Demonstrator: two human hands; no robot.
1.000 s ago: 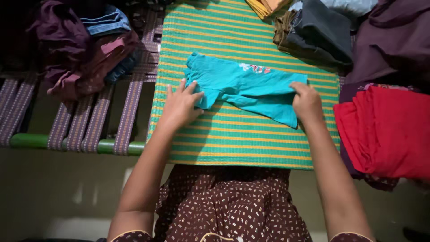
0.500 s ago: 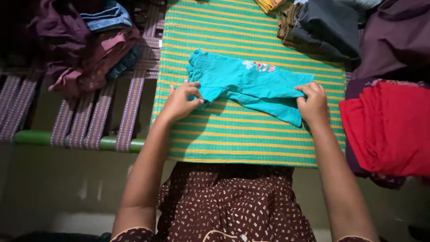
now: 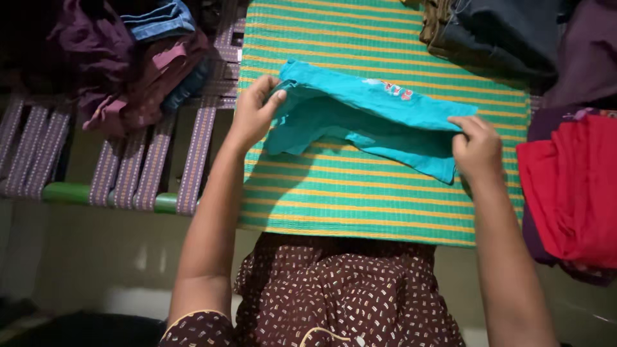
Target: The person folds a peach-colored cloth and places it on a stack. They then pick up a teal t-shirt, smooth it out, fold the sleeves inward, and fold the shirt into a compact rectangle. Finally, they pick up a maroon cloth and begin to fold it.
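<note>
Both hands, the left hand (image 3: 256,110) at 9 o'clock and the right hand (image 3: 477,149) at 3, had just lifted the blue shirt's (image 3: 366,115) near edge off the striped mat (image 3: 360,199), each grip pinching cloth, so a fold looked begun.

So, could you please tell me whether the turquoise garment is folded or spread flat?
Partly folded: the turquoise garment lies doubled in layers on the striped mat, its ends pinched by the left hand and right hand.

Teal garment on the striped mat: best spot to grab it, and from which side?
Take the teal garment at the two ends of its near folded edge, one hand from each side. It lies long across the striped mat, so end pinches keep it taut. The left hand and right hand each have a grip there.
</note>
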